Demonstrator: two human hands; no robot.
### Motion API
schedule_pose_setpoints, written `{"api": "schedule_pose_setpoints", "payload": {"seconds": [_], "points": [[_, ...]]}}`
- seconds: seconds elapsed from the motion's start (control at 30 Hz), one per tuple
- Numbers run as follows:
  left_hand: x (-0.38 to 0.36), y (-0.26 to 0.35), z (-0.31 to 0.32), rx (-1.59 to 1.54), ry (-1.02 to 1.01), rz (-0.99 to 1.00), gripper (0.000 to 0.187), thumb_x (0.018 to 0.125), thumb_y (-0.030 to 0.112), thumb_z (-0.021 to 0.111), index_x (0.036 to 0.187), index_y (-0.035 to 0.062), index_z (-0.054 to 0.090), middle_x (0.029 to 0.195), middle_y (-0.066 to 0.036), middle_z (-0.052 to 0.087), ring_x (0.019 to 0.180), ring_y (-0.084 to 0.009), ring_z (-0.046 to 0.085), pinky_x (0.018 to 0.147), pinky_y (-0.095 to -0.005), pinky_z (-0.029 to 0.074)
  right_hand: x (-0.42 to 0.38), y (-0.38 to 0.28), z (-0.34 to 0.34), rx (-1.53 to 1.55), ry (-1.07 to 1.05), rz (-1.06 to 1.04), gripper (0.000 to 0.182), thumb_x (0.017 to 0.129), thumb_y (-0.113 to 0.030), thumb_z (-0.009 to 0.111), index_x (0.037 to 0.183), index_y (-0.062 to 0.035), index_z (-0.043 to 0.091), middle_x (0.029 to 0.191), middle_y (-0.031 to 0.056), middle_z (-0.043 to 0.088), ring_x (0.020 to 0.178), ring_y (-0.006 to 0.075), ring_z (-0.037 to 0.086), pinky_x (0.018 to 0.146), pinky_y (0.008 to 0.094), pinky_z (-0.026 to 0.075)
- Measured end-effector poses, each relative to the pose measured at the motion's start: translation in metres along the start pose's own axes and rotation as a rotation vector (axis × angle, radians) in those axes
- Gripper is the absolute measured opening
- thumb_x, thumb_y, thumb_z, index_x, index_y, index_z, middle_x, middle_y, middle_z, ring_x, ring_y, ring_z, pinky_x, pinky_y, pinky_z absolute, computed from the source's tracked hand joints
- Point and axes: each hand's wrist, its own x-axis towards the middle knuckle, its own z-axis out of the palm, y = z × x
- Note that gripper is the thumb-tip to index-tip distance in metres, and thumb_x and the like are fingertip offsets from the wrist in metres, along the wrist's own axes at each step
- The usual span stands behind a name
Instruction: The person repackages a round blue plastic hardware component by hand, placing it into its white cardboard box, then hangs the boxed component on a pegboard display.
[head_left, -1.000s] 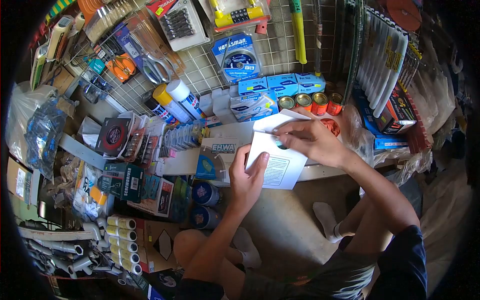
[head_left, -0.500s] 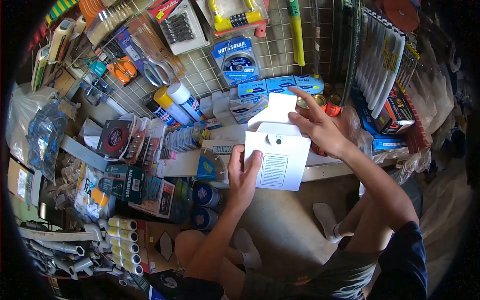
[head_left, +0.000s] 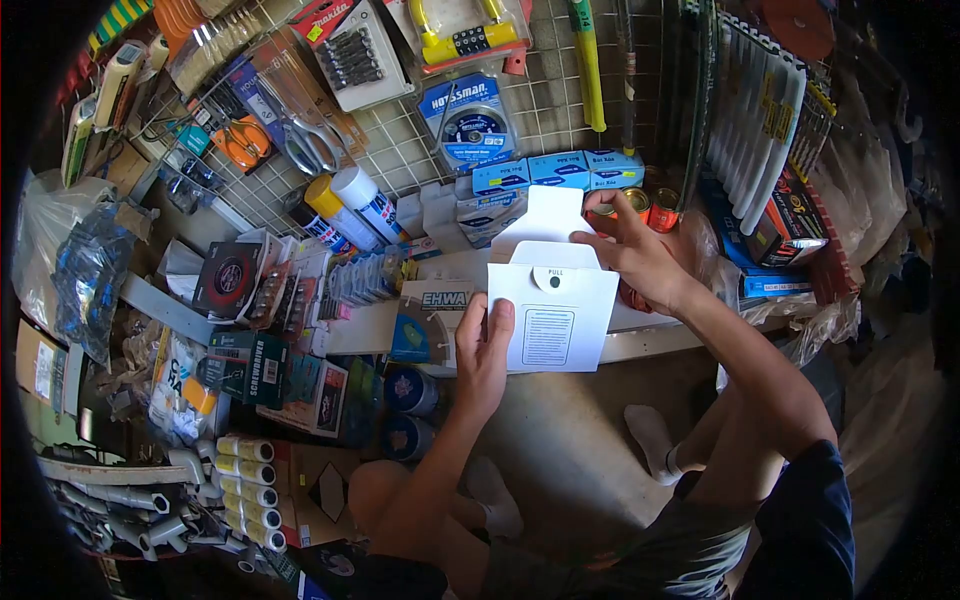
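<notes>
A white card packet (head_left: 580, 320) hangs in front of me, with a printed text panel on its face and the word PULL beside a dark round hole. Its upper flap (head_left: 553, 215) stands up, unfolded. My left hand (head_left: 483, 350) grips the packet's left edge, thumb on the front and fingers behind. At the upper right, my right hand (head_left: 640, 255) is at the flap, its fingers bent and touching the edge near the fold. Part of those fingertips is hidden behind the card.
Behind the packet runs a white shelf (head_left: 350, 335) with spray cans (head_left: 365, 203), blue boxes (head_left: 558, 172) and red tins (head_left: 664, 210). A wire grid (head_left: 395, 135) holds hanging tools. Paint rollers (head_left: 250, 490) stand at the lower left.
The packet has shifted slightly up and left. My right hand's fingers have curled more and come closer to the flap's edge.
</notes>
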Motion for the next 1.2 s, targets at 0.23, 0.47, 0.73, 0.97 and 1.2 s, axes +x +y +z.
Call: {"api": "schedule_pose_setpoints", "payload": {"seconds": [0.23,0.47,0.73,0.97,1.2], "points": [[0.003,0.002,-0.007,-0.008,0.023,0.005,0.026,0.109,0.027,0.053,0.105,0.0025,0.059,0.094,-0.002,0.063,0.088,-0.0063,0.054,0.079,-0.0259,0.044,0.003,-0.003,-0.006,-0.088,0.025,-0.186,0.021,0.099,-0.010,0.064,0.119,-0.0087,0.057,0.117,0.0043,0.059,0.109,0.0151,0.057,0.086,0.0307,0.051],[0.009,0.017,-0.010,-0.075,-0.004,0.016,0.029,0.108,0.025,0.055,0.113,-0.0017,0.064,0.089,0.001,0.064,0.081,-0.0039,0.053,0.072,-0.0221,0.043,-0.023,-0.016,0.019,-0.697,0.034,-0.307,0.036,0.092,-0.020,0.076,0.123,-0.0075,0.064,0.129,0.0130,0.054,0.117,0.0259,0.058,0.091,0.0361,0.054],[0.002,0.025,-0.010,-0.018,-0.016,0.023,0.029,0.108,0.025,0.054,0.116,-0.0019,0.064,0.094,-0.002,0.068,0.082,-0.0046,0.058,0.072,-0.0224,0.047,-0.018,-0.013,0.019,-0.616,0.085,-0.385,0.033,0.082,-0.015,0.083,0.108,-0.0052,0.064,0.130,0.0144,0.053,0.123,0.0322,0.054,0.098,0.0440,0.050],[0.000,0.026,-0.003,0.055,0.041,0.049,0.026,0.109,0.024,0.054,0.110,-0.0011,0.063,0.090,0.000,0.065,0.079,-0.0024,0.055,0.068,-0.0222,0.045,-0.030,-0.010,0.032,-1.106,0.306,-0.664,0.031,0.076,-0.018,0.085,0.100,-0.0121,0.067,0.134,0.0132,0.050,0.123,0.0370,0.045,0.105,0.0473,0.037],[-0.003,0.031,0.002,0.100,0.050,0.124,0.024,0.108,0.022,0.055,0.106,-0.0008,0.063,0.087,0.002,0.063,0.077,-0.0014,0.053,0.067,-0.0208,0.043,-0.039,-0.010,0.044,-1.234,0.394,-0.630,0.031,0.079,-0.025,0.083,0.106,-0.0170,0.071,0.138,0.0117,0.047,0.124,0.0376,0.041,0.102,0.0501,0.035]]}}
